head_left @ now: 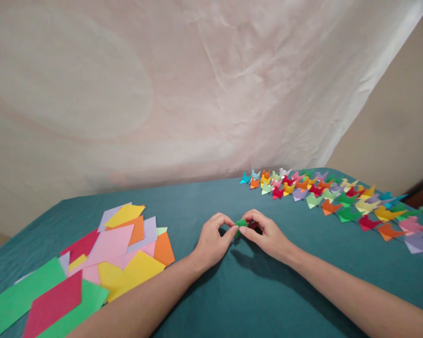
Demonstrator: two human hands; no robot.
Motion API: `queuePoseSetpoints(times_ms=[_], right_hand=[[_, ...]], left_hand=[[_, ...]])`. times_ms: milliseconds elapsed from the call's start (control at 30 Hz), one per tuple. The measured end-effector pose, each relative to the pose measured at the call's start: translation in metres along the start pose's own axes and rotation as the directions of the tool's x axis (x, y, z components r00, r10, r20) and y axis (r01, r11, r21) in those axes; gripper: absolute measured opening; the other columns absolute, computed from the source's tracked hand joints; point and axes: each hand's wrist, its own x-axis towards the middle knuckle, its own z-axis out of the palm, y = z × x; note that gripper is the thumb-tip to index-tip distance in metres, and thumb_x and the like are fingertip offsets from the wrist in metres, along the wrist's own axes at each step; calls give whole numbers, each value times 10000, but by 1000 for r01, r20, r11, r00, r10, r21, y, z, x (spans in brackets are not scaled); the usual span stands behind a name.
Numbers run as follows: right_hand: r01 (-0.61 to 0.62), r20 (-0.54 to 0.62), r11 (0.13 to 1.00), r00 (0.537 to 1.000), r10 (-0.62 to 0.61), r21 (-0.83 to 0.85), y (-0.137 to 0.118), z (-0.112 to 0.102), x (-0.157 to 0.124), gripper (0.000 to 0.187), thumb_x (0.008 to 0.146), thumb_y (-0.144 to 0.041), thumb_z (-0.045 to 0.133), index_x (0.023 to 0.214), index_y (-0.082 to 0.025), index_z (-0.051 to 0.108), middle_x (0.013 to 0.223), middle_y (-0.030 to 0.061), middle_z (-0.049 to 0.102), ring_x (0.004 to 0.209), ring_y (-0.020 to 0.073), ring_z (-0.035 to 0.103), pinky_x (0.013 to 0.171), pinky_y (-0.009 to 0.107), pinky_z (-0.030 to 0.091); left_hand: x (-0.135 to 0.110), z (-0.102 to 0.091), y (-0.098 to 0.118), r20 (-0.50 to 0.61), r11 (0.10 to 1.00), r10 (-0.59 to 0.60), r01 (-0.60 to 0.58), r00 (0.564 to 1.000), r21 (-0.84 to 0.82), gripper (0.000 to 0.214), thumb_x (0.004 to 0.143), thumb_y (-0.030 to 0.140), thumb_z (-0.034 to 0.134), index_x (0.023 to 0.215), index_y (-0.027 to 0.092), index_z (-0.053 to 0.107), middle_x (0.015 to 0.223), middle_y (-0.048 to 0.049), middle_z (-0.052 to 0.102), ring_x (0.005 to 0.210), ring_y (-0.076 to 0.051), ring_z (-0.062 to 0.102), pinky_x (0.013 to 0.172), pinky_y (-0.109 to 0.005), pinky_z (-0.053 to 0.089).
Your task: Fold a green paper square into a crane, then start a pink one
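Green folded paper (241,223) pinched in closed fingertips of left hand (211,240), right hand (268,235); crease best pressed flat, edges aligned; paper birds (338,199) at 2 o'clock.

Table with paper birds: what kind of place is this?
Probably a home origami table: loose sheets, rows of folded birds, and the left hand and right hand pinching a green piece.

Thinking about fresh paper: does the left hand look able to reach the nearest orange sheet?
Probably yes: only bare teal cloth lies between the left hand and the orange sheet, though it is pinching the green fold.
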Motion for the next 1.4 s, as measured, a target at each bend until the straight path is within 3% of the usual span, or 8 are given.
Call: queuePoseSetpoints(times_ms=[200,400,567,800,967,1400], right_hand=[[56,-7,995,998,-57,-77,-1,0,-2,103,812,-280,559,832,-179,554,852,22,521,707,130,498,635,255,417],[85,-4,995,996,-86,-48,2,0,-1,69,822,-215,520,866,-180,561,914,35,529,765,140,518,663,254,427],[70,-28,997,997,-71,-25,1,-1,0,94,850,-247,494,824,-181,555,849,19,536,727,134,512,664,253,420],[32,85,997,996,-26,-76,-3,0,-2,152,868,-277,475,789,-176,556,661,-17,526,610,123,472,589,241,384],[88,135,993,988,-77,-81,-4,3,-4,159,868,-278,479,774,-173,555,668,-13,534,612,121,472,594,236,383],[-44,27,998,999,43,54,0,-2,-1,183,855,-334,496,803,-172,560,672,-18,533,600,114,466,577,234,389]], left_hand=[[-1,0,1,-5,998,68,-68,998,-11,75,815,203,557,747,170,560,815,-18,590,810,-155,552,769,-273,412],[1,-1,0,-35,1000,20,-21,999,-20,90,817,208,548,740,162,554,781,-13,575,754,-144,537,722,-262,412],[2,0,-3,-18,999,-24,23,1000,-42,104,819,234,547,748,160,567,786,-13,583,751,-141,540,726,-260,415],[3,-2,-2,70,959,-106,121,992,-258,223,859,371,509,923,166,569,859,-24,610,765,-132,552,721,-244,435],[3,-3,-1,126,971,-74,100,989,-217,232,839,360,529,773,149,597,771,-21,605,734,-135,543,686,-234,423],[4,-3,-2,105,966,-162,179,981,-186,161,810,293,530,837,147,593,783,-28,613,674,-129,541,617,-229,424]])
